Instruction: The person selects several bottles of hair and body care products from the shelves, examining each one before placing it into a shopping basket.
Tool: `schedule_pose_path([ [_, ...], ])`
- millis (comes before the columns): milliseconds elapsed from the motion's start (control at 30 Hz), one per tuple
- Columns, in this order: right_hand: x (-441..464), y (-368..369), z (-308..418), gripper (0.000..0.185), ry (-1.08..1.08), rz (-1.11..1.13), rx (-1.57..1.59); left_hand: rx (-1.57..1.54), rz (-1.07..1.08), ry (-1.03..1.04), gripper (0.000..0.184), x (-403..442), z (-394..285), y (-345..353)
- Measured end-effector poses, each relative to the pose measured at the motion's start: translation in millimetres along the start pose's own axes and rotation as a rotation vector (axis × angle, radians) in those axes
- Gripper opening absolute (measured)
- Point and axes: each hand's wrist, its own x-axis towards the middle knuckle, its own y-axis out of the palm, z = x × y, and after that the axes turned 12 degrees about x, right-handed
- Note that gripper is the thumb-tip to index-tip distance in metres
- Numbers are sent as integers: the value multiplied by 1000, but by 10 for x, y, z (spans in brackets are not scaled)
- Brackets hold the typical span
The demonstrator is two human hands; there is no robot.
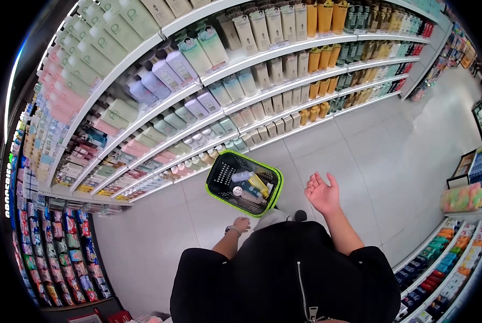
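Observation:
A black basket with a bright green rim (279, 185) is in front of my body, near the lowest shelf. Inside lie several bottles, among them a yellow one (258, 184), a pale purple one (242, 176) and a clear one (251, 195). My left hand (242, 224), with a watch on its wrist, hangs just below the basket's lower left side; its fingers are curled and too small to read clearly. To the right of the basket, my right hand (322, 192) is held palm up, fingers apart, with nothing in it.
Long white shelves (273, 54) of bottles curve across the top and left. A rack of small colourful packs (63, 247) stands at lower left. More shelves (440, 269) are at lower right, below a clear container of colourful items (463, 197). Grey tiled floor (370, 156) lies between.

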Motion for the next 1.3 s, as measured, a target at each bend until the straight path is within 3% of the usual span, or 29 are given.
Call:
schedule_pose_path([
  [167,310,133,-180,33,-15,-17,-52,-275,89,-39,32,384,-290,-196],
  [300,554,350,-315,29,2,-65,-253,-128,3,315,25,759,-980,-412],
  [367,829,362,-340,28,13,-114,-450,-269,-124,489,21,536,-1464,-466],
  [533,1555,381,-253,25,52,-275,-912,-390,-209,818,15,-63,-2181,-732],
  [700,2034,954,-359,28,8,-231,-1342,-375,-359,970,16,-716,-2191,-1039],
  [833,2601,1597,-269,29,-77,-72,-1623,-411,-448,904,16,-838,-1839,-1262],
  [900,2977,1896,-260,30,-327,113,-1862,-449,-459,889,16,-980,-1793,-1334],
  [1033,3650,2642,-510,59,-598,278,-2147,-506,-484,871,14,-1202,-1940,-1363],
  [1100,3798,3060,-752,73,-643,410,-2134,-539,-502,890,13,-1249,-2070,-1347],
  [1300,4813,3723,-1027,86,-1040,649,-2054,-447,-497,809,12,-1335,-2391,-1242],
])
